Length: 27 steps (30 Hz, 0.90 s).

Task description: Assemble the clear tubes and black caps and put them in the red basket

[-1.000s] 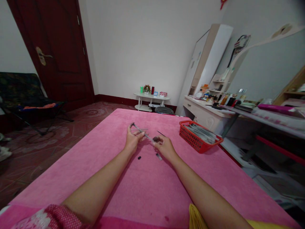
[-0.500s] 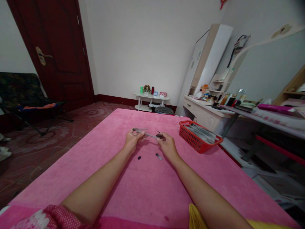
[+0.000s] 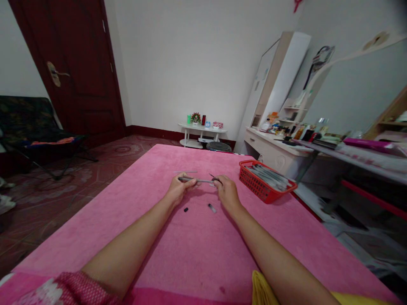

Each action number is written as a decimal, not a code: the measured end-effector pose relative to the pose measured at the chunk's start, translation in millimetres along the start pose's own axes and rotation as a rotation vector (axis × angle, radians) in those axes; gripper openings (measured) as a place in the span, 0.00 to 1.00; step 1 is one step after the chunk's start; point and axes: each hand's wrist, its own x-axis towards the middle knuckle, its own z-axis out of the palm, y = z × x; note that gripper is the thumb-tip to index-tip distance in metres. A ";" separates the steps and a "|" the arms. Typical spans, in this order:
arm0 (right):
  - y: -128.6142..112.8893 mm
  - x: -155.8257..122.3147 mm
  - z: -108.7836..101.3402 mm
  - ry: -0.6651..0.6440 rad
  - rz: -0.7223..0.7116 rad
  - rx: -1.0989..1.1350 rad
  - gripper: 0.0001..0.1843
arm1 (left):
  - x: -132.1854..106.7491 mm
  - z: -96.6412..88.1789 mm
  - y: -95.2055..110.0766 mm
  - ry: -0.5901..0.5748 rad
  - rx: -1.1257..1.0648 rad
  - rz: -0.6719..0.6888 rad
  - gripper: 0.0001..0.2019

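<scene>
Between my hands a slim grey pen is held nearly level above the pink cloth. My left hand is closed round its darker left end. At the right end the fingers of my right hand pinch the pen, and a thin dark tip pokes out above them; I cannot make out what that piece is. Behind my left hand a thin clear tube lies on the cloth. Nearer to me rest a small black plug and a clear pen cap with a dark end.
A red plastic basket full of grey pens stands to the right of my right hand. The pink cloth covers the table. Yellow fabric lies at the near edge. A dressing table stands beyond on the right.
My left hand has shifted slightly right and down along with the pen, apart from the clear tube. My right hand has turned a little, its fingers now closer over the pen's end.
</scene>
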 end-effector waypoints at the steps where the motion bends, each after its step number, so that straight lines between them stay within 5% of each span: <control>1: -0.3 0.3 0.6 0.003 0.017 0.002 0.11 | -0.6 0.3 -0.2 -0.005 -0.001 0.012 0.22; 9: -5.3 3.5 -1.1 -0.062 0.256 -0.005 0.16 | -4.5 3.2 0.7 -0.038 0.086 0.149 0.22; 13: -7.0 4.6 -1.8 -0.204 0.354 -0.089 0.17 | -5.1 6.4 0.5 -0.087 0.248 0.195 0.19; 18: -17.5 10.4 -9.6 -0.336 0.192 -0.104 0.10 | -1.8 11.0 -0.1 -0.141 0.361 0.194 0.20; 21: -12.5 23.5 -37.3 -0.216 0.184 -0.158 0.10 | 5.8 0.9 -0.9 -0.144 0.417 0.250 0.28; 27: 27.1 37.6 -118.1 0.196 0.387 -0.508 0.17 | 27.9 -40.9 -9.4 0.073 0.952 0.458 0.21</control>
